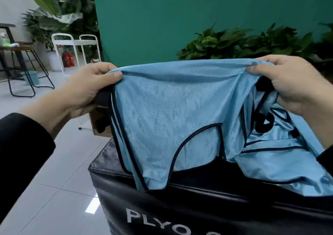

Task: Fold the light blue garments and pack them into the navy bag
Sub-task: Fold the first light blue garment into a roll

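left hand (86, 90): grips the top left edge of the held garment, thumb on the front, fingers curled behind; black sleeve at the wrist.
held garment (173, 108): light blue mesh vest with dark piping, stretched between both hands, hanging upright; lower hem drapes onto the top of the black box, over its front edge.
black box (162, 198): padded, black, white letters "PLYO" on the front face; carries the garments.
right hand (295, 85): pinches the top right edge of the held garment, thumb on front, fingers curled round the fabric.
garment pile (281, 162): more light blue pieces, crumpled, on the right side of the box top, below the right hand.
navy bag: cannot tell where.
background: green wall (180, 18), leafy plants (252, 43), stools (27, 69) on tiled floor far left.
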